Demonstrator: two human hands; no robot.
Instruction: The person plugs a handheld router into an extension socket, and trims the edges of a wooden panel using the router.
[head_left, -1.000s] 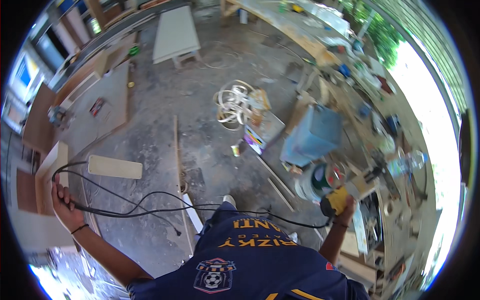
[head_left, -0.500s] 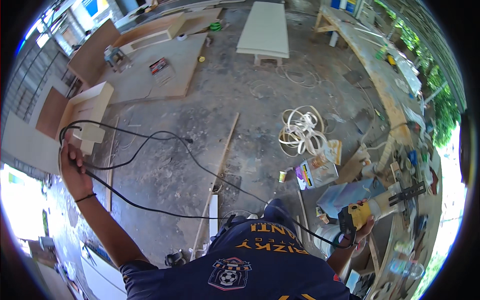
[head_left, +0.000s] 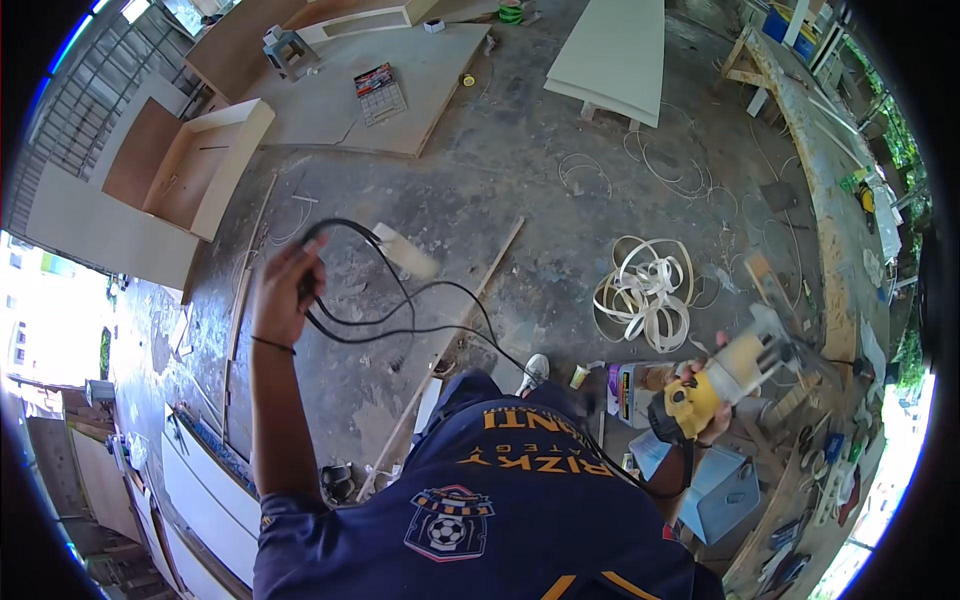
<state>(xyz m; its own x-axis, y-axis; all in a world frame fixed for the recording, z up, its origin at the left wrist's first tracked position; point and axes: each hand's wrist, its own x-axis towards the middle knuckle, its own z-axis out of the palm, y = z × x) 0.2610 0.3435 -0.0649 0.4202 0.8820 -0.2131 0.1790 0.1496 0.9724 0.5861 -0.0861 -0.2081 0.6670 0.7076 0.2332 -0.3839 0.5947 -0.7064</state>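
A person's left hand point(head_left: 283, 295), raised at left of centre, is closed around loops of black power cord point(head_left: 400, 320) that trail down across the frame to a yellow power router point(head_left: 722, 375), gripped in the right hand point(head_left: 700, 405) at lower right. Bare concrete floor point(head_left: 520, 190) lies open through the middle. Coiled white edge banding point(head_left: 648, 293) sits just above the router. Open plywood cabinet boxes point(head_left: 190, 165) line the upper left edge, a long workbench point(head_left: 815, 170) the right, and a stack of white panels point(head_left: 615, 50) the top.
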